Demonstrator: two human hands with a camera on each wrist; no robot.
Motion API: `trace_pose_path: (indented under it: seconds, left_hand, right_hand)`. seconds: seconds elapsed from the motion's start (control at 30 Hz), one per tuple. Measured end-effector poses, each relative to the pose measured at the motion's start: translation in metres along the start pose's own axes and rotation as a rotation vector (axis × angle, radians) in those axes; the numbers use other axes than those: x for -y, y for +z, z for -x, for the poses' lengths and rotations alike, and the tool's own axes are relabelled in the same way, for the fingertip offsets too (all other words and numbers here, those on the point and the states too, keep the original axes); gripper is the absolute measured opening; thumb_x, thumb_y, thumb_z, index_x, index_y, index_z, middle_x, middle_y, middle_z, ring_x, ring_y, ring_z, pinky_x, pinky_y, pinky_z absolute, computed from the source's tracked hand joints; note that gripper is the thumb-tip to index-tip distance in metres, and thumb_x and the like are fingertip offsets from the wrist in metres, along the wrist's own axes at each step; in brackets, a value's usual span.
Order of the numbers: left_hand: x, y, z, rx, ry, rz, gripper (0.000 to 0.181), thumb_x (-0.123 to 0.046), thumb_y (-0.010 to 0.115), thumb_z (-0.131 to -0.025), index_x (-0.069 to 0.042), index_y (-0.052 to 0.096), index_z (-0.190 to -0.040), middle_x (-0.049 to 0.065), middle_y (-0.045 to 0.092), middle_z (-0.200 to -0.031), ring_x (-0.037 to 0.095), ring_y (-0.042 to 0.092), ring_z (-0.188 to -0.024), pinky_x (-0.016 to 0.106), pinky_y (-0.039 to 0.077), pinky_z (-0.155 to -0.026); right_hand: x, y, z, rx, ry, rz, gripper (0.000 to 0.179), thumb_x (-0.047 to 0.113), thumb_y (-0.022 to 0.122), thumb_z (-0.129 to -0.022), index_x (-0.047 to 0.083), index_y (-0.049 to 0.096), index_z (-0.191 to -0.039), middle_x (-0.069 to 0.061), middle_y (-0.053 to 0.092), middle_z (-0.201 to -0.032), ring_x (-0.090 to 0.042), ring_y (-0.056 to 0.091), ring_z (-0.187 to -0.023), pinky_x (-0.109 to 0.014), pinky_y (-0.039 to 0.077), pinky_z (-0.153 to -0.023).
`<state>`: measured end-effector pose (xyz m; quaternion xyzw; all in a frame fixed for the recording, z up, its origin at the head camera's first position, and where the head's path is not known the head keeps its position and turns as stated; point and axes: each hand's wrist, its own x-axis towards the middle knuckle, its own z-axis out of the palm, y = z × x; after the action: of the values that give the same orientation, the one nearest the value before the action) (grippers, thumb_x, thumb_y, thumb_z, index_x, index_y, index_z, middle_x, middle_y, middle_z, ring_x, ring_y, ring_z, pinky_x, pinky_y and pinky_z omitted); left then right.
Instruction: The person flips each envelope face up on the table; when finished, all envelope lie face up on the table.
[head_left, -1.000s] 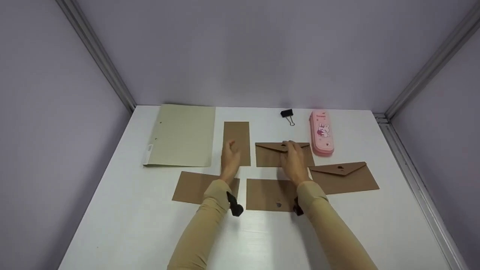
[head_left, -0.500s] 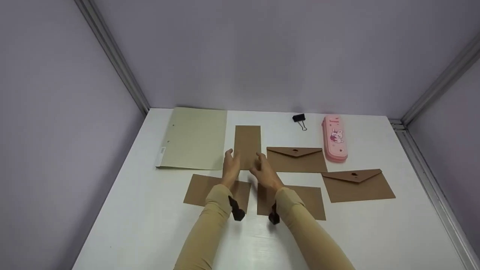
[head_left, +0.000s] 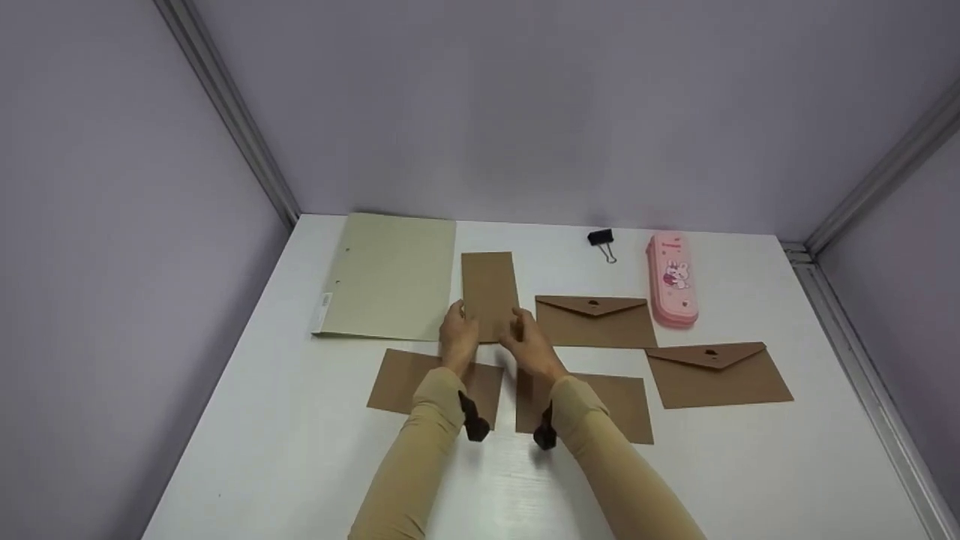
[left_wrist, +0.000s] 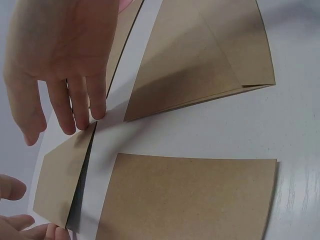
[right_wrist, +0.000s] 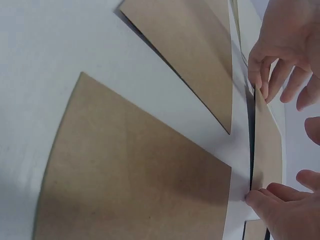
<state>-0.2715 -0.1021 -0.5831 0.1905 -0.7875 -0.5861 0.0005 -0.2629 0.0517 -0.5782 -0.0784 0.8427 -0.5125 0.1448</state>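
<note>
"So, what are you seeing closest in?"

"Remotely, I'm seeing two sleeves reaching over the near left envelope and the near right envelope, with a right flapped envelope lying beside them."

"And the hands?"

"The left hand is resting slightly spread fingers along the middle envelope's left edge, thumb standing apart. The right hand is touching the right edge, its lower fingers hanging close together. How firmly they're pressing, I'm not able to tell."

"Where's that envelope sitting?"

"It's sitting between both hands, pointing lengthwise away, its near edge standing slightly off the table."

"Farther out?"

"An inner flapped envelope is lying just right, a folder just left; then a pencil case and a clip are lying toward the back."
</note>
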Motion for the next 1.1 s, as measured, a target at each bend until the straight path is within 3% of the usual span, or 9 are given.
trace_pose_path:
  seconds: [0.2, 0.3, 0.4, 0.5, 0.6, 0.77, 0.97, 1.1]
  left_hand:
    - [0.0, -0.003, 0.001, -0.03, -0.02, 0.034, 0.049, -0.007, 0.051, -0.105, 0.004, 0.049, -0.153, 0.024, 0.055, -0.155, 0.04, 0.052, -0.146, 0.049, 0.048, -0.118]
    - [0.0, -0.003, 0.0, -0.037, -0.021, 0.041, 0.033, -0.001, 0.053, -0.1, 0.007, 0.064, -0.131, 0.024, 0.069, -0.13, 0.032, 0.067, -0.114, 0.038, 0.056, -0.095]
    - [-0.001, -0.003, 0.001, -0.046, -0.024, 0.053, 0.024, 0.001, 0.056, -0.095, 0.006, 0.068, -0.116, 0.02, 0.072, -0.111, 0.024, 0.061, -0.091, 0.034, 0.049, -0.077]
    - [-0.003, -0.001, 0.004, -0.053, -0.013, 0.085, 0.032, -0.003, 0.06, -0.096, 0.002, 0.07, -0.126, 0.017, 0.074, -0.121, 0.023, 0.067, -0.101, 0.033, 0.055, -0.083]
    - [-0.008, 0.001, 0.008, -0.059, 0.038, 0.123, 0.038, -0.009, 0.061, -0.099, 0.001, 0.067, -0.135, 0.019, 0.072, -0.129, 0.029, 0.07, -0.11, 0.037, 0.06, -0.089]
    - [-0.018, 0.006, 0.016, -0.104, 0.172, 0.129, 0.037, -0.014, 0.061, -0.1, -0.002, 0.069, -0.135, 0.018, 0.074, -0.124, 0.031, 0.071, -0.109, 0.036, 0.061, -0.083]
    - [-0.026, 0.012, 0.033, -0.172, 0.345, 0.051, 0.032, -0.018, 0.064, -0.104, -0.008, 0.071, -0.134, 0.014, 0.077, -0.119, 0.029, 0.073, -0.102, 0.039, 0.062, -0.081]
    - [-0.03, 0.016, 0.047, -0.228, 0.452, -0.041, 0.035, -0.018, 0.064, -0.106, -0.014, 0.069, -0.14, 0.008, 0.076, -0.117, 0.023, 0.072, -0.096, 0.037, 0.061, -0.079]
  right_hand:
    - [-0.001, -0.002, 0.002, 0.01, -0.024, 0.031, 0.061, 0.019, 0.058, -0.108, -0.002, 0.034, -0.16, -0.03, 0.045, -0.16, -0.045, 0.043, -0.151, -0.06, 0.037, -0.124]
    - [-0.001, -0.003, 0.003, 0.013, -0.026, 0.036, 0.062, 0.021, 0.058, -0.108, -0.002, 0.033, -0.16, -0.031, 0.045, -0.16, -0.045, 0.042, -0.152, -0.061, 0.036, -0.124]
    - [0.0, -0.004, 0.004, 0.021, -0.021, 0.04, 0.062, 0.025, 0.057, -0.109, 0.0, 0.034, -0.16, -0.03, 0.045, -0.16, -0.045, 0.043, -0.152, -0.06, 0.036, -0.124]
    - [0.001, -0.004, 0.003, 0.026, -0.025, 0.014, 0.06, 0.029, 0.053, -0.111, -0.001, 0.035, -0.16, -0.029, 0.049, -0.158, -0.044, 0.048, -0.148, -0.06, 0.039, -0.122]
    - [0.004, -0.005, 0.004, 0.024, -0.02, -0.05, 0.059, 0.033, 0.049, -0.112, 0.001, 0.035, -0.16, -0.027, 0.05, -0.157, -0.043, 0.05, -0.147, -0.059, 0.041, -0.121]
    - [0.021, -0.006, 0.008, 0.016, -0.02, -0.177, 0.062, 0.043, 0.042, -0.113, 0.007, 0.034, -0.163, -0.024, 0.041, -0.166, -0.041, 0.04, -0.155, -0.059, 0.035, -0.126]
    - [0.045, -0.013, 0.011, -0.017, -0.075, -0.254, 0.062, 0.046, 0.04, -0.113, 0.012, 0.033, -0.164, -0.021, 0.04, -0.167, -0.041, 0.038, -0.156, -0.062, 0.034, -0.126]
    - [0.057, -0.02, 0.012, -0.049, -0.137, -0.386, 0.059, 0.04, 0.037, -0.115, 0.008, 0.03, -0.165, -0.024, 0.042, -0.165, -0.044, 0.046, -0.15, -0.063, 0.036, -0.124]
